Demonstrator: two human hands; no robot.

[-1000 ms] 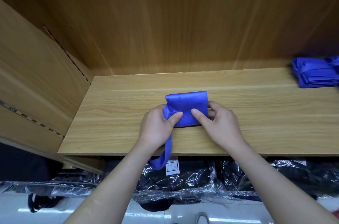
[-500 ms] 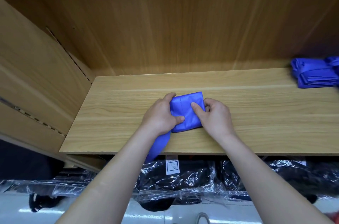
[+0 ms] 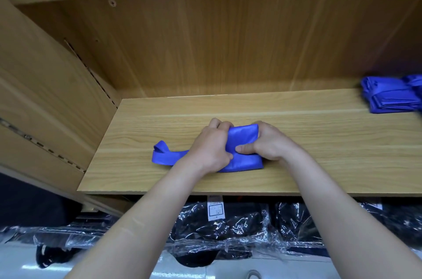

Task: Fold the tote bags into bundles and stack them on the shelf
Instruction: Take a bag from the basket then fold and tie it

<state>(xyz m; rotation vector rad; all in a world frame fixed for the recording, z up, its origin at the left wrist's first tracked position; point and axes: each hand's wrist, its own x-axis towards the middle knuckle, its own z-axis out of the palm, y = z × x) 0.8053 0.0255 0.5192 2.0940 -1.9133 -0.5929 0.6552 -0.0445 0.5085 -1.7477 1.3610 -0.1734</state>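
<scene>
— Where are the hands?
— Left hand (image 3: 210,148) and right hand (image 3: 270,141) both curl tightly round the blue tote bag (image 3: 242,136) between them, mid-way along the shelf (image 3: 331,155)
— Anything changed?
— Its strap (image 3: 164,155) now lies on the board, leftward; before, it hung off the front edge

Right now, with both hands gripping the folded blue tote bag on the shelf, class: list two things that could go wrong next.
1. The handle trails loose on the shelf left of the bundle; untucked, it may snag or unravel the fold.
2. Only the left hand and right hand seem to hold the bundle shut; released, it could spring open before reaching the stack at far right.
</scene>
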